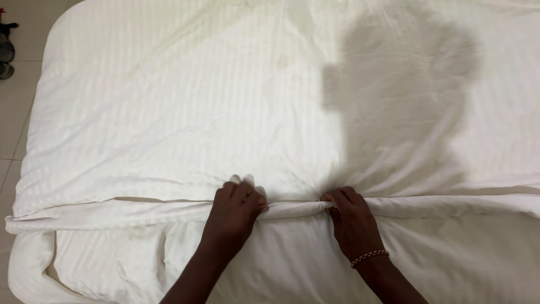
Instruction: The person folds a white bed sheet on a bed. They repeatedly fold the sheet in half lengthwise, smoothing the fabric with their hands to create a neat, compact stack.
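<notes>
1. From the head camera I look down at a bed [34,264] covered by one big white striped sheet [169,112].
2. A rolled fold [295,209] of the sheet runs across the bed, close to me.
3. My left hand [236,211] is closed around the fold, with the fingers curled over the top of it.
4. My right hand [350,217] is closed on the same fold, just beside the left one. A short bit of the fold shows between them.
5. I think both hands grip it so the cloth stays bunched in one tight line.
6. I count two hands, one sheet and one bead bracelet [369,257] on my right wrist.
7. A dark shadow [399,84] lies on the sheet past my hands.
8. Some dark things [7,50] sit on the tiled floor [17,112] at the far left. I cannot tell what they are.
</notes>
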